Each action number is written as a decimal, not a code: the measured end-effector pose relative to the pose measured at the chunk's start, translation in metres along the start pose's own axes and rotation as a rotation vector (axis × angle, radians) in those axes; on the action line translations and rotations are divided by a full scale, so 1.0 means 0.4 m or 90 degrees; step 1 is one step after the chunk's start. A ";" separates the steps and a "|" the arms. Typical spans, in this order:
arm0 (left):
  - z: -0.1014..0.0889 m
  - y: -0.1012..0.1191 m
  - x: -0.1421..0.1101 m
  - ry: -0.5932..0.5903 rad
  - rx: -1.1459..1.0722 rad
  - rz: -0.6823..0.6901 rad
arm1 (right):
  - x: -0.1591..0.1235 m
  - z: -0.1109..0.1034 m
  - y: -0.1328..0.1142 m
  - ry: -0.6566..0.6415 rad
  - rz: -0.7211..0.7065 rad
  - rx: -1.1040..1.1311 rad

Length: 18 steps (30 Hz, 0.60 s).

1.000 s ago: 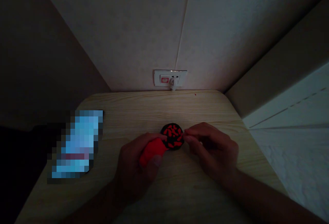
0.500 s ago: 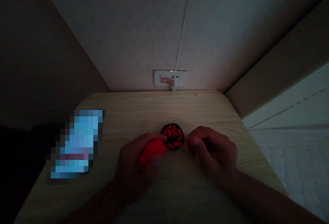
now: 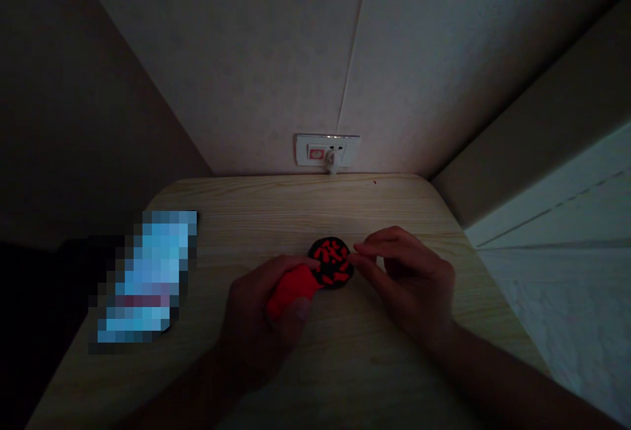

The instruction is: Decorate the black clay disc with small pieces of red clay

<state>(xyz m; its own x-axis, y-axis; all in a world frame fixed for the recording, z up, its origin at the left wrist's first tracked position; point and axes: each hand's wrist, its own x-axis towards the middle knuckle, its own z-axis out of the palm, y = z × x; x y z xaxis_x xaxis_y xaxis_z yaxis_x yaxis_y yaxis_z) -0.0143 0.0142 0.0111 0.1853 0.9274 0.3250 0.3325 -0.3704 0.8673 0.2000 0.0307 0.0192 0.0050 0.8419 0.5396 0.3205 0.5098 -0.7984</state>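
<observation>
A lump of red modelling clay (image 3: 292, 290) sits in my left hand (image 3: 261, 315), which is closed around it. At the lump's upper right lies a round black disc (image 3: 331, 263) on the table, its top dotted with several small red pieces. The left fingertips reach the disc's left edge. On the other side is my right hand (image 3: 414, 282), thumb and forefinger slightly apart at the disc's right rim. The thumb tip seems to touch that rim. Nothing shows between those two fingertips, though the light is dim.
A phone-like device with a lit, pixelated screen (image 3: 148, 272) lies at the left of the wooden table (image 3: 276, 210). Behind the table, a wall socket (image 3: 327, 150) holds a white plug. A small dark red speck (image 3: 374, 182) is near the back edge.
My right hand drew back slightly from the disc with its fingers curled together, then returned to the rim with thumb and forefinger parted. The left hand, clay and disc stay in place.
</observation>
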 end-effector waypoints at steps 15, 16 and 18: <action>0.002 -0.002 0.001 0.004 -0.010 0.009 | -0.010 0.005 0.010 0.052 0.158 0.061; 0.002 -0.002 0.001 0.001 -0.007 0.009 | -0.008 0.007 0.011 0.054 0.155 0.067; 0.001 -0.002 0.000 0.001 -0.003 0.004 | -0.004 0.009 0.013 0.047 0.142 0.068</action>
<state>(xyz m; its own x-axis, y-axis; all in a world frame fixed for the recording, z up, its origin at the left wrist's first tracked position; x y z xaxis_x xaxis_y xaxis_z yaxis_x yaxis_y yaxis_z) -0.0142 0.0144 0.0103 0.1856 0.9249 0.3318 0.3266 -0.3766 0.8669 0.1983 0.0326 0.0135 0.1354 0.9225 0.3614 0.2011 0.3316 -0.9218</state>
